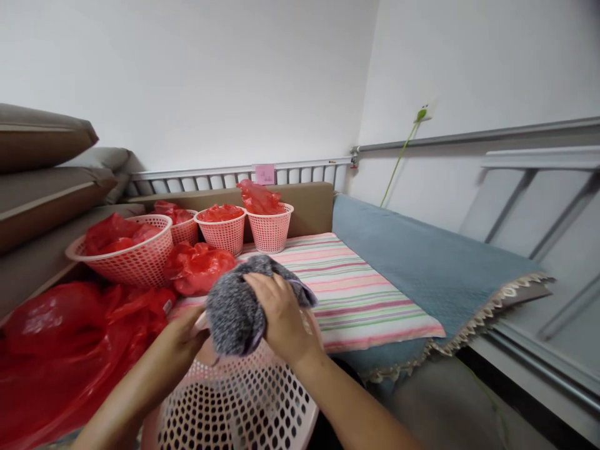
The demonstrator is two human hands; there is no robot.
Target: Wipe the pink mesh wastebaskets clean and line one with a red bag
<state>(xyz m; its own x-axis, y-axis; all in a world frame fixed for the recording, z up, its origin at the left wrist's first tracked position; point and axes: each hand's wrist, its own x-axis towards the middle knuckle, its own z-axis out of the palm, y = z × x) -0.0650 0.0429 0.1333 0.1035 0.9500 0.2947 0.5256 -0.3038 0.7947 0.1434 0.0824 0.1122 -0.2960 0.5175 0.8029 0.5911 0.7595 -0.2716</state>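
So I've got two bare hands on my feed, and the right hand has its fingers draped over one gray cloth and is holding it from above. The left hand is curled at the cloth's left side, but its fingertips are hidden, so I honestly can't tell if it's gripping fabric or the rim of the basket. That's one pink mesh basket right underneath, so the cloth sits over its upper part.

The cloth is fuzzy, speckled dark and light gray, bunched up, with a thin purple edge showing. Its long axis runs mostly left to right across my view: fat, rumpled end on the left sagging toward me, thinner end pointing right, past the right hand.

Further out I count four more pink baskets, all with red plastic in them. One red bag lies in front of those, and a bigger red heap spreads along the left. There's one striped sheet, one blue cover on its right, and at least four stacked cushions on the left. Way back: one pink note at the railing, and one green cord plugged into the wall.
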